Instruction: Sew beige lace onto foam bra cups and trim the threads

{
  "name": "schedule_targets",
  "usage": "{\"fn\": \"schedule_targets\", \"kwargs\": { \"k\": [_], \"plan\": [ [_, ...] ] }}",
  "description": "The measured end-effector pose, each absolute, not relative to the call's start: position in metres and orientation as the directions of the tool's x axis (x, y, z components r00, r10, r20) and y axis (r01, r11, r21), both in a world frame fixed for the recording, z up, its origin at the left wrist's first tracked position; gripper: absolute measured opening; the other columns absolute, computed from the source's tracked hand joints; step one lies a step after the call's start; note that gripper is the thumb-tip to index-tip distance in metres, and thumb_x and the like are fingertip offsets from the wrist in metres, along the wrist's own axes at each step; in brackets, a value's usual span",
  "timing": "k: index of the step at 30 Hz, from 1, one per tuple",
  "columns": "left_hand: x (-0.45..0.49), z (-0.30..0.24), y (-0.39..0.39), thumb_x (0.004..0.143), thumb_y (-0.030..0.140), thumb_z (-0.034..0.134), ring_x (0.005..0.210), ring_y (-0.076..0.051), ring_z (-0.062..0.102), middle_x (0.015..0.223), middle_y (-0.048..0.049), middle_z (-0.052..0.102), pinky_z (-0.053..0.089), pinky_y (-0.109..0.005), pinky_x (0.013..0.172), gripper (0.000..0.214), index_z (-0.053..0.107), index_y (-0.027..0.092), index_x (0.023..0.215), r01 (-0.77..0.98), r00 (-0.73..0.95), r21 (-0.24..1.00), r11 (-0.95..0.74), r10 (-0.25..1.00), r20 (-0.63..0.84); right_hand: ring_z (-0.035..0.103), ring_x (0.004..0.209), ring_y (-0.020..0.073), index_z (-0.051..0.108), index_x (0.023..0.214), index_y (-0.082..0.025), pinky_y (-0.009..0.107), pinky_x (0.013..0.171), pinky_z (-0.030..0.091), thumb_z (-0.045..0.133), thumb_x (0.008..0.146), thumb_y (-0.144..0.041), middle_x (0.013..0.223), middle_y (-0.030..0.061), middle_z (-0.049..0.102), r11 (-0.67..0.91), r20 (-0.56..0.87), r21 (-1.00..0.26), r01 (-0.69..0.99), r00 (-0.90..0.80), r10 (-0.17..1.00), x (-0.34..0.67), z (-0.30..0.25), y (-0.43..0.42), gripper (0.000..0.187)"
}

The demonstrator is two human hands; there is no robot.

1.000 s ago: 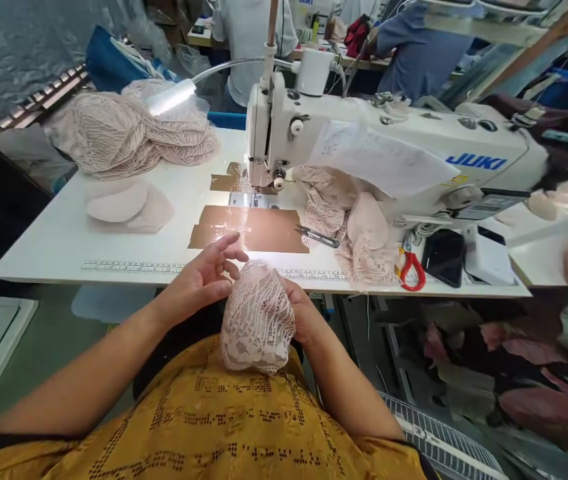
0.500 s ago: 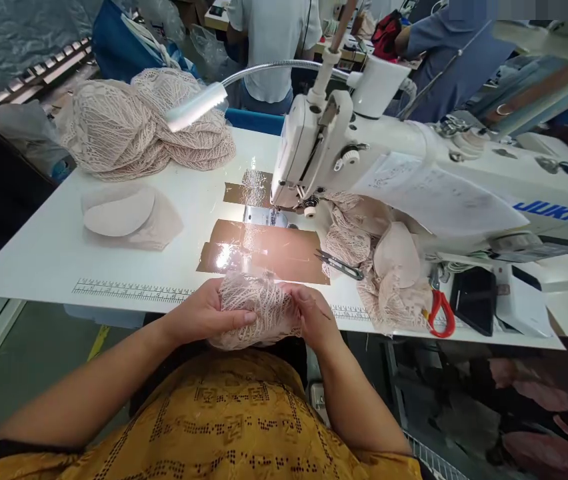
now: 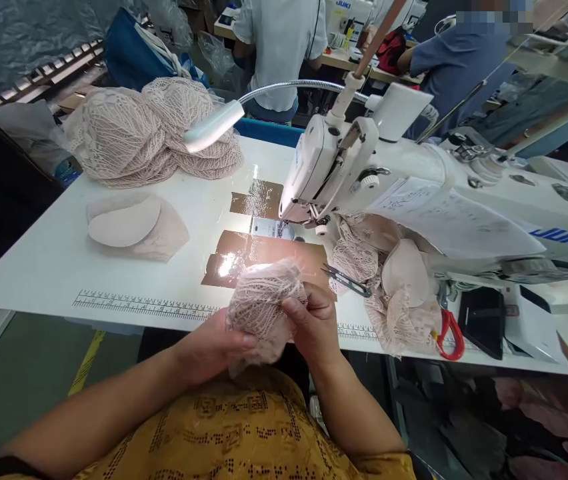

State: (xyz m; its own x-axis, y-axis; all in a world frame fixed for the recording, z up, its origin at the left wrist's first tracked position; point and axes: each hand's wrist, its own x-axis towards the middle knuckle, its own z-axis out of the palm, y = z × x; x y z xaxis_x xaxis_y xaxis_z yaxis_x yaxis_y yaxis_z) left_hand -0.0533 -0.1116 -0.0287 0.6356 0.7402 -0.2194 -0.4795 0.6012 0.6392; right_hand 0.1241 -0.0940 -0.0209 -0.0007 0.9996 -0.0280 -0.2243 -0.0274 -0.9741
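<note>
Table (image 3: 164, 277), with machine (image 3: 314, 160) on it. Lace (image 3: 264, 307) is at the near edge, gripped both sides: left hand (image 3: 214, 347) thumbs its lower left, right hand (image 3: 317, 323) pinches its right. Could skew if hands pull unevenly; loose mesh may catch on snips (image 3: 347, 280), tips turned its way; blurred lower edge might slip the left thumb.

It is a sewing workshop: a sewing machine (image 3: 499, 192) stands at right, lace pieces (image 3: 121, 137) are heaped at left, and 2 people (image 3: 285, 57) and another machine (image 3: 343, 15) are far off.
</note>
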Motion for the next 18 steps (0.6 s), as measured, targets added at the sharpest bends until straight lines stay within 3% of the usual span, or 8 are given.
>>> {"fn": "schedule_targets", "kwargs": {
  "k": [3,6,7,9,11,12,14,18],
  "plan": [
    [-0.068,-0.025,-0.116,0.073,0.019,0.074,0.085,-0.021,0.069,0.089,-0.0074,0.073,0.055,-0.031,0.078,0.021,0.073,0.017,0.094,-0.314,0.692,0.756,0.574,0.683,-0.232,0.051,0.059,0.0143,0.060,0.062,-0.022,0.029,0.061,0.047,0.077,0.067,-0.053,0.064,-0.0015,0.059,-0.027,-0.043,-0.971,-0.237,0.062,0.997,0.126,-0.023,-0.090,0.036],
    [-0.107,-0.008,-0.109,0.082,0.021,0.065,0.073,-0.021,0.068,0.077,-0.0091,0.073,0.055,-0.030,0.069,0.011,0.073,0.016,0.077,-0.026,0.904,0.882,0.470,0.388,-0.180,0.051,0.059,0.0135,0.059,0.062,-0.022,0.027,0.059,0.047,0.078,0.066,-0.053,0.064,-0.0018,0.058,-0.050,-0.065,-0.968,-0.246,0.055,0.996,0.133,-0.022,-0.089,0.037],
    [-0.119,-0.001,-0.104,0.084,0.021,0.063,0.074,-0.021,0.068,0.079,-0.0104,0.073,0.055,-0.031,0.070,0.012,0.074,0.016,0.082,-0.005,0.917,0.920,0.393,0.369,-0.152,0.050,0.058,0.0128,0.060,0.062,-0.022,0.026,0.057,0.046,0.079,0.066,-0.051,0.063,-0.0022,0.057,-0.068,-0.073,-0.969,-0.239,0.012,0.997,0.134,-0.020,-0.089,0.035],
    [-0.132,0.012,-0.094,0.083,0.022,0.065,0.085,-0.022,0.067,0.094,-0.0099,0.073,0.054,-0.031,0.077,0.017,0.072,0.020,0.099,-0.086,0.819,0.973,0.216,0.571,-0.054,0.049,0.055,0.0116,0.061,0.065,-0.022,0.024,0.053,0.044,0.079,0.067,-0.048,0.062,-0.0029,0.057,-0.121,-0.097,-0.968,-0.218,-0.117,0.988,0.133,-0.016,-0.091,0.032],
    [-0.129,0.021,-0.084,0.075,0.023,0.076,0.110,-0.025,0.059,0.123,-0.0090,0.063,0.049,-0.034,0.094,0.047,0.063,0.025,0.120,-0.048,0.607,0.999,-0.020,0.793,0.045,0.050,0.054,0.0116,0.063,0.069,-0.022,0.024,0.052,0.045,0.079,0.068,-0.046,0.064,-0.0027,0.060,-0.171,-0.121,-0.970,-0.175,-0.263,0.957,0.129,-0.011,-0.094,0.028],
    [-0.123,0.023,-0.079,0.069,0.024,0.080,0.118,-0.027,0.054,0.131,-0.0092,0.057,0.046,-0.035,0.099,0.061,0.058,0.025,0.127,0.022,0.545,0.995,-0.099,0.835,0.071,0.052,0.055,0.0121,0.064,0.072,-0.022,0.025,0.052,0.046,0.078,0.070,-0.045,0.065,-0.0024,0.062,-0.177,-0.123,-0.973,-0.147,-0.316,0.941,0.126,-0.009,-0.096,0.026],
    [-0.106,0.022,-0.071,0.068,0.027,0.081,0.109,-0.025,0.056,0.122,-0.0096,0.060,0.049,-0.034,0.092,0.060,0.058,0.020,0.123,0.100,0.602,0.989,-0.104,0.798,0.023,0.056,0.059,0.0132,0.066,0.077,-0.023,0.025,0.055,0.048,0.075,0.073,-0.042,0.071,-0.0015,0.065,-0.122,-0.088,-0.990,-0.076,-0.356,0.930,0.122,-0.005,-0.098,0.022],
    [-0.079,0.011,-0.067,0.083,0.032,0.067,0.066,-0.011,0.050,0.076,0.0014,0.053,0.043,-0.020,0.058,0.021,0.058,0.014,0.089,0.049,0.691,0.998,0.034,0.720,-0.059,0.063,0.073,0.0160,0.069,0.082,-0.025,0.028,0.067,0.050,0.073,0.078,-0.034,0.081,-0.0002,0.070,0.119,0.084,-0.986,0.118,-0.265,0.961,0.122,-0.003,-0.097,0.011]
  ]
}}
